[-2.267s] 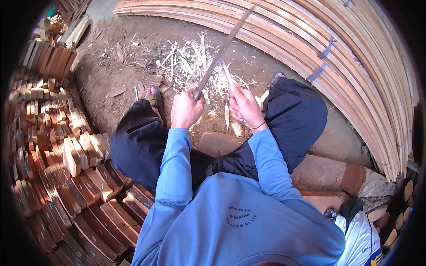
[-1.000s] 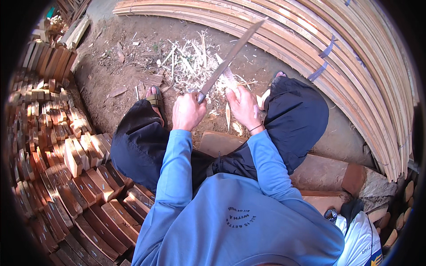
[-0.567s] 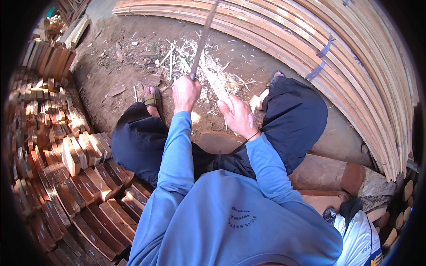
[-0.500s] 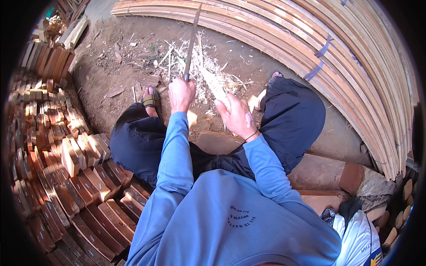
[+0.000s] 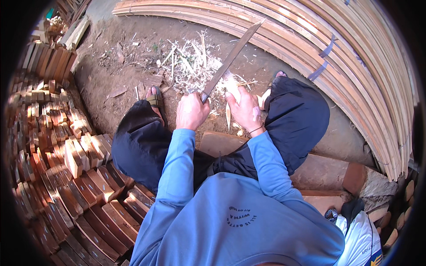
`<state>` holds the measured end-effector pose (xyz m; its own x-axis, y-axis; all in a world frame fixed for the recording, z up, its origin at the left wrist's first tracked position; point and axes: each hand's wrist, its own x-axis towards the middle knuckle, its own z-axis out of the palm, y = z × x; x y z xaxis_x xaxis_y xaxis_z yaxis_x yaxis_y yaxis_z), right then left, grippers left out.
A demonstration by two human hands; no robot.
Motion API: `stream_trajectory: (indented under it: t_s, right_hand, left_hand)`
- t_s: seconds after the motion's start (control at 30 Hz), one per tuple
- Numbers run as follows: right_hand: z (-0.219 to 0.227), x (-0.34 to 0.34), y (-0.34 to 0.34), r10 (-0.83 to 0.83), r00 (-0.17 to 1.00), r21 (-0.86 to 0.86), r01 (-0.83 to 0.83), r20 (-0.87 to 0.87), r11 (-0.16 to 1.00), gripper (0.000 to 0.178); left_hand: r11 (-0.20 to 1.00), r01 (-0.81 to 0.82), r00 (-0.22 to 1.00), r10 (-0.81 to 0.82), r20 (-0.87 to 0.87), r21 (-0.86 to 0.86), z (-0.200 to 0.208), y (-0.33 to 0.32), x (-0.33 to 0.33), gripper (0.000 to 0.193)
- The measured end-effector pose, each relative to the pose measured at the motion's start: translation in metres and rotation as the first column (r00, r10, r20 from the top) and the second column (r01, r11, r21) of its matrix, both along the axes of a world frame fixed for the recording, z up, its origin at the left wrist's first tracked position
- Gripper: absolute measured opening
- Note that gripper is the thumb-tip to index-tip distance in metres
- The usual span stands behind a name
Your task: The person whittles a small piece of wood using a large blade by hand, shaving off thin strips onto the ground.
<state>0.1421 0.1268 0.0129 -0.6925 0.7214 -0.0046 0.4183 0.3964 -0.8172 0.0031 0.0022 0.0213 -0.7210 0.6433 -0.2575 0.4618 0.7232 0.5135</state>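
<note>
My left hand point(image 5: 192, 111) is closed round the handle of a machete point(image 5: 234, 54), whose long dark blade slants up to the right and crosses over the far part of the wood. In my right hand point(image 5: 245, 110) is a pale strip of wood point(image 5: 231, 83), gripped with the thumb along it; a pointed end shows below the hand. Sunlight washes out part of the strip. Beneath both lies a heap of white wood shavings point(image 5: 188, 66) on the dirt ground, between my sandalled feet.
Long curved wooden slats point(image 5: 288, 44), tied with blue strips, fill the far right. Stacked short wood blocks point(image 5: 84, 190) rise close on my left. A log-like beam point(image 5: 319, 170) lies by my right knee, with a white sack point(image 5: 359, 237) behind it.
The machete has swung from nearly upright to slanting right, and my left hand has moved right and nearer. My right hand with the wood strip has shifted slightly right.
</note>
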Motion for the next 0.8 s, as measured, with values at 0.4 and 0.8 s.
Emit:
stream_trajectory:
  t_s: [0.4,0.8]
  right_hand:
    - [0.000,0.002,0.006,0.029,0.998,-0.095,-0.023,0.055,0.995,0.036]
    - [0.034,0.012,0.001,0.087,0.995,-0.061,-0.089,-0.039,0.994,0.028]
  left_hand:
    - [0.999,-0.051,0.999,0.051,0.000,0.009,-0.027,0.023,-0.006,0.028]
    - [0.942,-0.321,0.939,0.330,-0.098,0.100,-0.041,0.008,-0.041,0.036]
